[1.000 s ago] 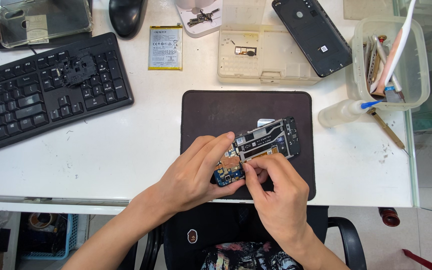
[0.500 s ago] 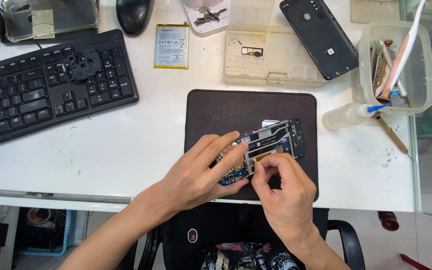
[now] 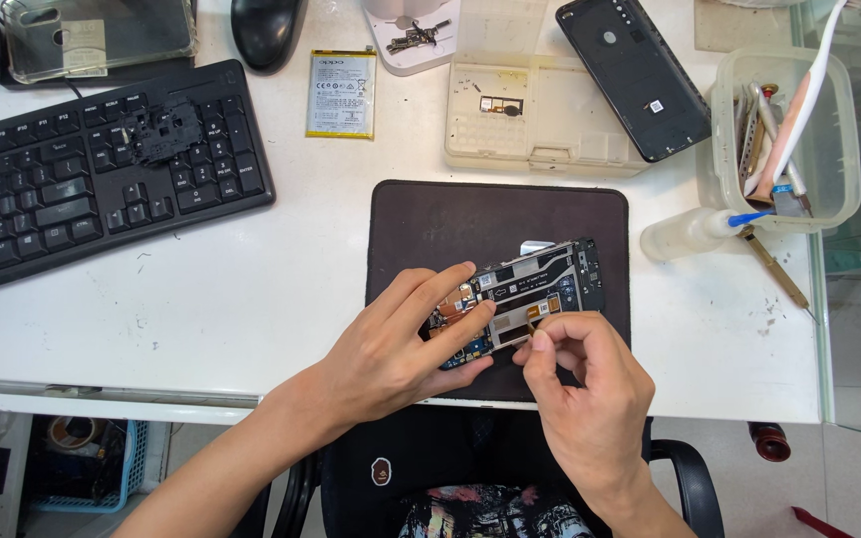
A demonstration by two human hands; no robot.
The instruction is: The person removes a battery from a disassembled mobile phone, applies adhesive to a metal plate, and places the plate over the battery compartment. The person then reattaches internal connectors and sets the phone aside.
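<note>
An opened smartphone frame with its circuit boards exposed [image 3: 525, 294] lies tilted on a dark rectangular work mat [image 3: 495, 214] near the front edge of the white desk [image 3: 271, 269]. The left hand [image 3: 401, 344] grasps the lower left end of the phone, with its fingers spread over the top face and the thumb pressed against the near edge. The right hand [image 3: 585, 384] sits just beside it, its thumb and forefinger pinched together on a small part at the phone's near edge; what exactly they pinch is too small to tell.

To the left on the desk rests a black computer keyboard [image 3: 92, 169], with a small black plastic phone part [image 3: 163, 130] lying on its keys. Behind the mat lie a flat white-and-yellow phone battery [image 3: 342, 93], a shallow beige plastic parts tray [image 3: 530, 120] and a black phone back cover [image 3: 635, 75] resting partly on the tray. At the right stands a clear plastic tub holding tools [image 3: 784, 139], and a small clear squeeze bottle with a blue tip [image 3: 690, 232] lies just in front of it
</note>
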